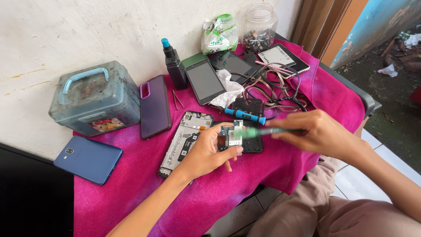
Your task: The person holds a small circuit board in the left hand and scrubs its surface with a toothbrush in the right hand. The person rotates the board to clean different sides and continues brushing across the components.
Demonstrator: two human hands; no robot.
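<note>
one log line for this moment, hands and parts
left hand: holds small circuit board | right hand: holds green-tipped tool at board | opened phone frame beside, on pink cloth

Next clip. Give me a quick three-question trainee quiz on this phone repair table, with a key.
1. True or false: the left hand holds a small circuit board.
2. Which hand holds the green-handled tool?
3. The blue phone lies: A) on the grey box; B) at the near-left edge of the pink cloth; C) in the jar.

Key: 1 true; 2 right hand; 3 B.
</note>
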